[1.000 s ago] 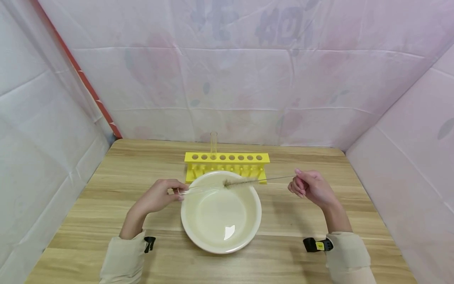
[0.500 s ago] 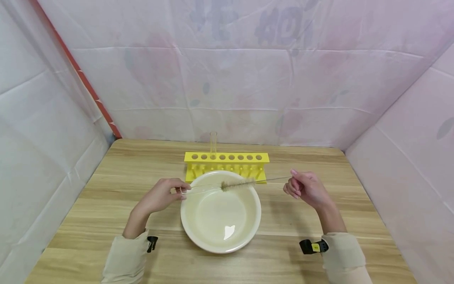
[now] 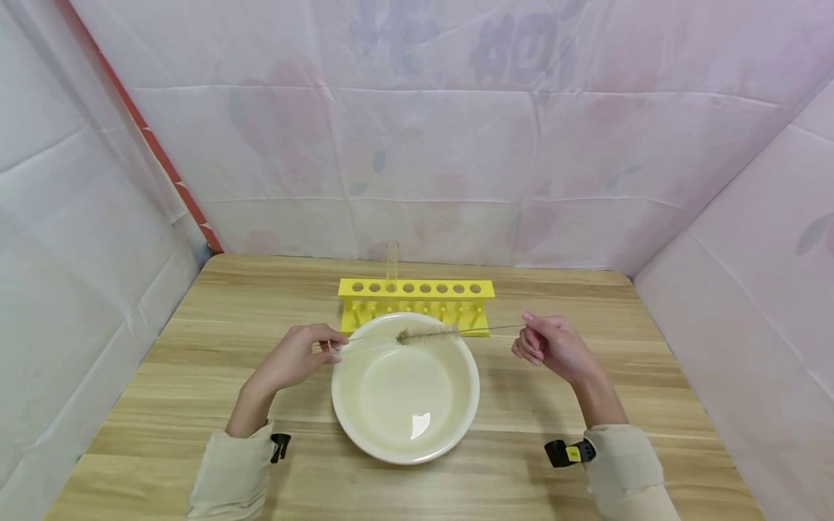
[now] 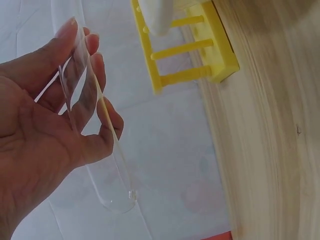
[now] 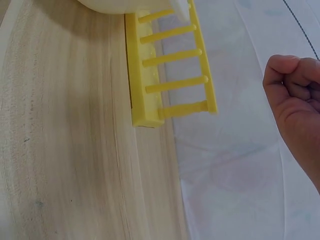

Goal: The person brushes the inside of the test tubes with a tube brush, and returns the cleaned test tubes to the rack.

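Note:
My left hand holds a clear glass test tube between thumb and fingers, tilted almost level above the basin's far left rim. In the left wrist view the tube's rounded bottom sticks out below the fingers. My right hand pinches the twisted wire handle of a test tube brush. The brush's bristles lie over the basin, their tip at the tube's right end. I cannot tell whether the tip is inside the glass. Under both hands' work stands a cream basin, with a bright reflection in its bottom.
Behind the basin is a yellow test tube rack, partly hidden by its rim. One upright test tube stands in the rack. All rest on a wooden table, with sheet-covered walls at the back and sides.
My right hand has moved steadily left, carrying the brush with it toward the left hand. The left hand shifted slightly right at first, then stayed nearly still. Basin and rack have not moved.

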{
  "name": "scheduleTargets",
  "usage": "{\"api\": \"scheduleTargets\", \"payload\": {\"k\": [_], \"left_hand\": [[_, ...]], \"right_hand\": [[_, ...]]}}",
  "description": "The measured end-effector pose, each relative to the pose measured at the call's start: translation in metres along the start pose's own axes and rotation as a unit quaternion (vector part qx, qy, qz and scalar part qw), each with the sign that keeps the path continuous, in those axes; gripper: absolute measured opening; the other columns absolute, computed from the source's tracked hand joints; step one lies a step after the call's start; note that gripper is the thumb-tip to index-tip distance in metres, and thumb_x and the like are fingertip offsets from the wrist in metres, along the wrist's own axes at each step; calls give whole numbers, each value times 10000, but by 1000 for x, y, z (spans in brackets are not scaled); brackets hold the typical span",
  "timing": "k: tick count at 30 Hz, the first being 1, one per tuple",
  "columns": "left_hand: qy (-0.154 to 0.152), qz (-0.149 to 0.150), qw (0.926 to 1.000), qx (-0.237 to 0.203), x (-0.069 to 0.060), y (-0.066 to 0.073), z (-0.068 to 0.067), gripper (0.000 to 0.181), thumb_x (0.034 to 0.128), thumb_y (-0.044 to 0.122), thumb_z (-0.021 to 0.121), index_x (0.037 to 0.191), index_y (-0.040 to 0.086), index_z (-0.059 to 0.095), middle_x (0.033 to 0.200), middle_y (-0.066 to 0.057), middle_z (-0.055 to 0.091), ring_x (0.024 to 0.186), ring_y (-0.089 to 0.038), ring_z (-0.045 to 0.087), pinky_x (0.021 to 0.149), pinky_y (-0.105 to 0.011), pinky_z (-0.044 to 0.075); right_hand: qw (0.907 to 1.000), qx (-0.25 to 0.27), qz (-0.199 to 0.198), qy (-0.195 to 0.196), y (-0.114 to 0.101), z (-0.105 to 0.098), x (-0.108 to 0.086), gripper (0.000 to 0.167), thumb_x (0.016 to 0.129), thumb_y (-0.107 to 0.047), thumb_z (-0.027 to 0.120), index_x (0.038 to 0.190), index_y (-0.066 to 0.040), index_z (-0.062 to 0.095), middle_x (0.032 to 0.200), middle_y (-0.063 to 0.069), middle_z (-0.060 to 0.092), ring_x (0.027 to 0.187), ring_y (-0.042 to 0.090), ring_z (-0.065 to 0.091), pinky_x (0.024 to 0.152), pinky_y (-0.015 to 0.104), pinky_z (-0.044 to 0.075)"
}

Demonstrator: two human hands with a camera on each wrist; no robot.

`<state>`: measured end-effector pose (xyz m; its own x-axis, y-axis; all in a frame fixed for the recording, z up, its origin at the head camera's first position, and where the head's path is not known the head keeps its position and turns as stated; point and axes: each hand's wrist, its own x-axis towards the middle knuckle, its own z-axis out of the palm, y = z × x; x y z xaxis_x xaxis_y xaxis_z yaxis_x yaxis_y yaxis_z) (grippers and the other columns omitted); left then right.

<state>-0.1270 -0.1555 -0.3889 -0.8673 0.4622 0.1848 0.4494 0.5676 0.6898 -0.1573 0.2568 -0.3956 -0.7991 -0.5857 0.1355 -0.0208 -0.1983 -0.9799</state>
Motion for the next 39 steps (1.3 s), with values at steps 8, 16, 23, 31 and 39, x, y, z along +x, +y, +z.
{"api": "scheduleTargets", "payload": {"k": [8,16,23,31,39], "left_hand": [[-120,-142,9998,104,3,2,6,196,759,-54,676,952,-24,677,833,-33,639,738,-137,551,649,-282,476],[29,-257,9992,319,3,3,8,208,757,-33,693,963,-18,681,835,-38,639,742,-146,557,663,-338,480],[53,-200,9996,194,6,7,9,209,760,-41,687,966,-11,678,850,-43,640,756,-152,554,673,-369,483],[73,-234,9996,122,10,14,10,204,757,-28,696,958,1,677,859,-49,641,746,-144,540,655,-298,461],[98,-168,9998,71,16,21,13,218,747,-27,705,961,4,678,852,-23,635,747,-138,536,665,-299,464]], "right_hand": [[9986,17,448,267,0,11,9,467,1001,-36,240,538,10,283,444,47,317,393,247,282,570,300,422],[9942,164,778,725,-1,21,14,482,1005,-115,312,535,-12,288,438,-13,346,384,169,311,564,311,400],[9952,275,632,693,0,28,19,474,1006,-106,298,542,-8,279,442,-17,346,384,165,303,567,299,395],[9929,338,584,981,3,44,30,495,998,-108,321,512,-27,284,427,-28,343,372,119,320,547,271,384],[9914,608,517,1038,12,60,40,504,994,-104,323,493,-55,287,415,-33,317,356,102,303,526,259,365]]}}
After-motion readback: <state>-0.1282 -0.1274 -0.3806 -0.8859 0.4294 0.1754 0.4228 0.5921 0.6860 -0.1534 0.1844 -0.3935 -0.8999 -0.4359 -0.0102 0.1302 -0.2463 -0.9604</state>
